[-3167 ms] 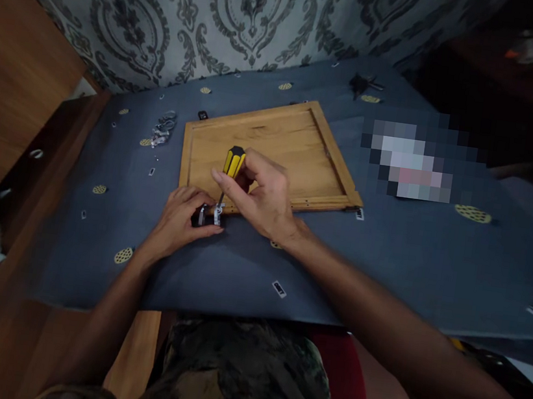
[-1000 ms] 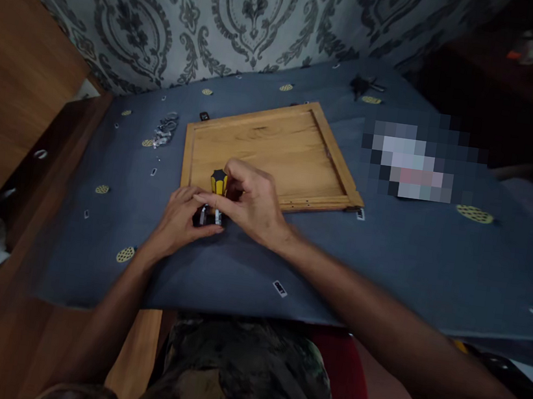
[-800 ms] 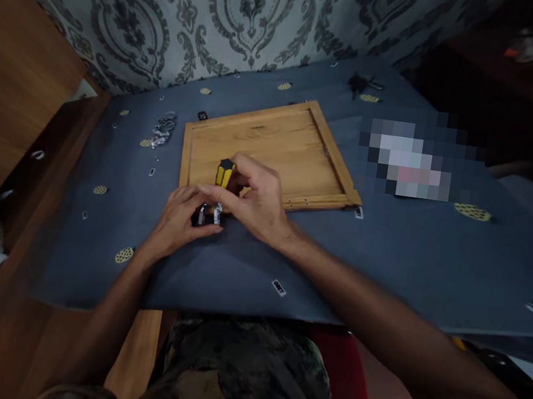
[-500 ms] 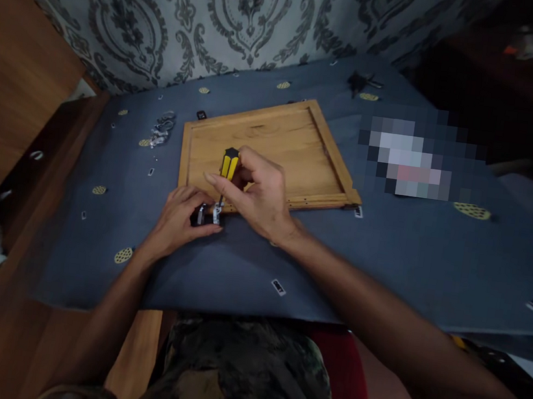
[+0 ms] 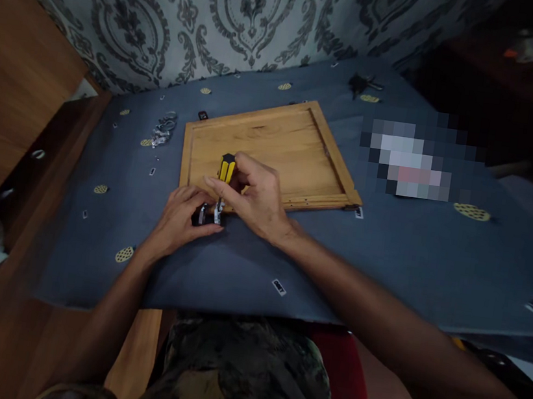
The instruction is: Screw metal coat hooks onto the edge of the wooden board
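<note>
My right hand (image 5: pixel 260 195) is closed around a yellow-and-black screwdriver (image 5: pixel 226 169), held nearly upright. Its tip points down onto a small silver-and-black metal fitting (image 5: pixel 218 213), which looks like a hinge, at the near left edge of the framed wooden panel (image 5: pixel 272 154). My left hand (image 5: pixel 181 214) pinches this fitting from the left, thumb below and fingers above. The fingers partly hide the fitting, and whether the screwdriver tip sits in a screw is too small to tell.
A blue patterned cloth (image 5: pixel 326 266) covers the table. Small metal parts (image 5: pixel 163 130) lie left of the panel. A little black object (image 5: pixel 203 115) rests by its far edge, and a dark item (image 5: pixel 363 84) lies farther back. A pixelated patch covers something on the right.
The screwdriver handle has tilted slightly left and lowered a little, with my right hand shifting along. My left hand keeps its hold on the fitting.
</note>
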Demonstrator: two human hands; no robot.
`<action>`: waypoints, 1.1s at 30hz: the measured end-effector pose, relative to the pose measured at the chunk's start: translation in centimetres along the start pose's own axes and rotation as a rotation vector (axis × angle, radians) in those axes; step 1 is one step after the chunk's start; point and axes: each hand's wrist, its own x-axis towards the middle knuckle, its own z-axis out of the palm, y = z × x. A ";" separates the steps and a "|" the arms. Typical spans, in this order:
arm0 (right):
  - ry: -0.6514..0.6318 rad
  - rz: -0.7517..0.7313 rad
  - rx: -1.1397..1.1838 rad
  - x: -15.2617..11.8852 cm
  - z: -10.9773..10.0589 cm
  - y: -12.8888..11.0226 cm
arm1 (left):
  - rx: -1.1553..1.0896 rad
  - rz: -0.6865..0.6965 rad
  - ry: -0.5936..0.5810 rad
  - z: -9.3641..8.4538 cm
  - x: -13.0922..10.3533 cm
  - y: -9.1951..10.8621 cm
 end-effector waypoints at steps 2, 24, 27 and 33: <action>-0.008 0.001 -0.007 0.1 0.0 -0.1 | -0.002 0.002 0.006 0.0 0.0 0.0; -0.298 0.028 0.137 1.4 -1.6 0.1 | 0.001 -0.007 0.001 -0.3 0.1 0.3; -0.271 0.003 0.129 1.3 -1.5 0.2 | 0.005 -0.006 0.011 -0.2 0.0 0.2; -0.183 -0.032 0.048 1.1 -1.0 0.1 | 0.017 -0.018 0.009 0.1 -0.1 0.0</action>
